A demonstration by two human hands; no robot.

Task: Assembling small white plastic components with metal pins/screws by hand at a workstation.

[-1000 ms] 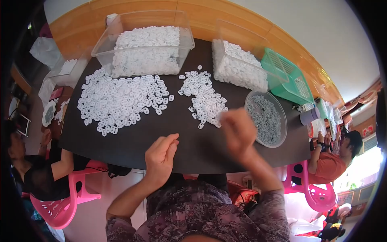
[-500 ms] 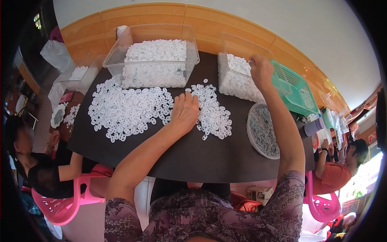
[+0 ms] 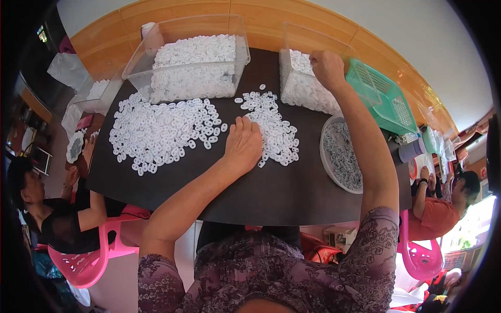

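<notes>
On the dark table lie two groups of small white oval plastic pieces with holes, a large heap [image 3: 162, 130] at left and a smaller pile [image 3: 276, 134] right of it. My left hand [image 3: 244, 145] rests at the left edge of the smaller pile, fingers bent and together; whatever is under them is hidden. My right hand [image 3: 329, 69] is closed above the clear bin [image 3: 308, 96] full of white pieces at the far right. Its fingertips are turned away, so I cannot see what they hold.
A larger clear bin [image 3: 193, 81] of white pieces stands at the back left. Near my right forearm are a round tray [image 3: 342, 156] of small metal parts, a green basket [image 3: 386, 99] and a purple cup [image 3: 411, 150]. People sit at both sides on pink chairs [image 3: 107, 245].
My left hand has drawn nearer to me along the smaller pile, and the gap between the two piles shows wider. My right hand stays over the right bin, shifted slightly left. The whole view has tilted.
</notes>
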